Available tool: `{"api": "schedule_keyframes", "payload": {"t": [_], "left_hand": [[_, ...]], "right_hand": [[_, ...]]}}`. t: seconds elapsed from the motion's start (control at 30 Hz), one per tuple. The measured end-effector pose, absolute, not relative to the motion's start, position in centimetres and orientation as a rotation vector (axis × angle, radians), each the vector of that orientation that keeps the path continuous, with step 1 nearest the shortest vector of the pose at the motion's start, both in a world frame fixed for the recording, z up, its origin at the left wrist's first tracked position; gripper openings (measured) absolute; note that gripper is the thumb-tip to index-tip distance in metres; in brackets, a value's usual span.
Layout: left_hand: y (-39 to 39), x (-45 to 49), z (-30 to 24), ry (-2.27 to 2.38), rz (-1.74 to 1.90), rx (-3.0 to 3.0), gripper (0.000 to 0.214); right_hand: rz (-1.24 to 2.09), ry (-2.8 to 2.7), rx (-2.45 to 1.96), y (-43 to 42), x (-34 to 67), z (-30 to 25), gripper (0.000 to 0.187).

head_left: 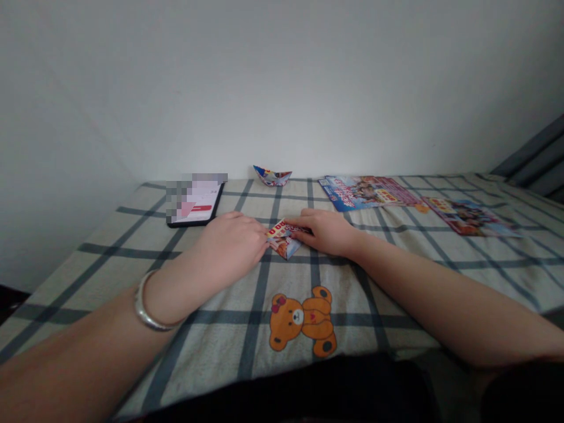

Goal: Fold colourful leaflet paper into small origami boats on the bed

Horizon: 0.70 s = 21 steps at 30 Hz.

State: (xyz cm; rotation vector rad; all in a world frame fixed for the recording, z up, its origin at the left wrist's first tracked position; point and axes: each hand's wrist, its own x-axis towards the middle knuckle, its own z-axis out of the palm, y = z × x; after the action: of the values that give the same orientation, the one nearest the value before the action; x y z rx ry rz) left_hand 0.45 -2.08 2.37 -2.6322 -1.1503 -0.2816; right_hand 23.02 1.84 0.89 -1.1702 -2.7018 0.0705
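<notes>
Between my two hands, a small folded piece of printed paper [286,245] lies on the checked cloth, its visible lower part coming to a point toward me. My left hand [238,235] grips its left corner, the fingertips mostly hidden behind the back of the hand. On the other side, my right hand [324,230] pinches the right part of the paper, with thumb and forefinger on it. A folded paper boat [273,176] stands behind, near the wall.
A phone [198,202] with its screen lit lies at the left. Printed flyers [365,191] and another flyer [469,216] lie flat at the right. The checked cloth [211,358] bears a printed bear [303,320]. A pale wall [282,88] rises behind.
</notes>
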Motion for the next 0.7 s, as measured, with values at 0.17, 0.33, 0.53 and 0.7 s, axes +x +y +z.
{"api": "schedule_keyframes", "payload": {"t": [0.17,0.33,0.53,0.7], "left_hand": [[-2.5,0.9,3.3,-1.211,-0.002,-2.518,0.026],[-2.6,1.1,3.1,-1.213,0.052,-2.497,0.027],[-2.2,1.2,1.7,-0.943,-0.137,-2.582,0.031],[-1.9,1.1,0.9,-0.952,-0.232,-2.644,0.030]], "right_hand": [[0.082,-2.698,-1.174,1.9,23.0,0.8,0.040],[0.078,-2.695,-1.164,1.9,23.1,0.8,0.040],[0.075,-2.696,-1.123,1.9,23.1,0.8,0.039],[0.066,-2.691,-1.114,1.9,23.1,0.7,0.039]]}}
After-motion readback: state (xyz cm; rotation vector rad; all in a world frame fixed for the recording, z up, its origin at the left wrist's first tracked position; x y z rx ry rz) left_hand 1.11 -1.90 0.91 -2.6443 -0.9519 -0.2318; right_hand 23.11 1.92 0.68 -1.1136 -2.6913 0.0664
